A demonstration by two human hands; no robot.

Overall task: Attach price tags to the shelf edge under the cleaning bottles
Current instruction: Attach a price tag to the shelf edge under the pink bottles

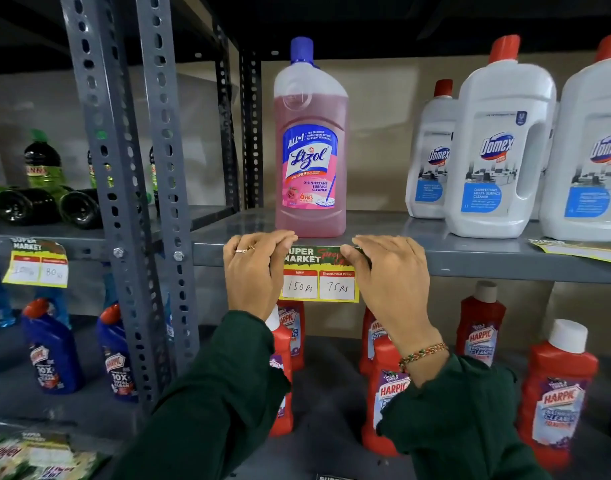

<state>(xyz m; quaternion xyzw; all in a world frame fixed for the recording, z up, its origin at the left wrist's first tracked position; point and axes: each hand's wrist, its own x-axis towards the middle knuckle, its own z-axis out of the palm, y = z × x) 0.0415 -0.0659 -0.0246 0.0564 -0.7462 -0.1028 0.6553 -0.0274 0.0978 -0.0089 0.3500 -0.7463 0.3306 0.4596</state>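
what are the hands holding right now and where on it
Both hands hold the price tag by its top corners: left hand at the top left, right hand at the top right, pressing its upper strip against the shelf edge below the Lizol bottle.

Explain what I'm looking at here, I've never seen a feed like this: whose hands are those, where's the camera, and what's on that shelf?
There is no machine: one camera worn on a person's head looks down at their bare hands. The left hand and right hand press a price tag against the grey shelf edge, each pinching a top corner. It reads 150 and 75. Directly above stands a pink Lizol bottle; white Domex bottles stand to its right. Red Harpic bottles fill the shelf below.
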